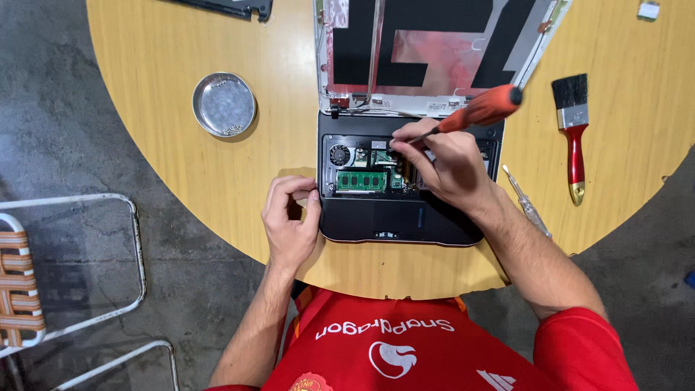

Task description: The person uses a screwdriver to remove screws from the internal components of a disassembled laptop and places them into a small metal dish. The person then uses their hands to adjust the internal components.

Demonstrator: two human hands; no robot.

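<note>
On the round wooden table (181, 166) lies an opened laptop base (405, 217), rigid yet fragile inside, best braced by its edge. The left hand (289, 217), fingers curled, steadies that edge. The right hand (445, 163) pinches an orange-handled screwdriver (481, 110), tip over the circuit board (376, 159).

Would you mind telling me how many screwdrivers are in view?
2: an orange-handled screwdriver in the right hand over the opened black laptop, and a clear-handled screwdriver lying on the round wooden table beside the right forearm.

An informal repair spot: round wooden table (181, 166) on concrete floor (65, 108), opened laptop (405, 181), brush (574, 130).
</note>
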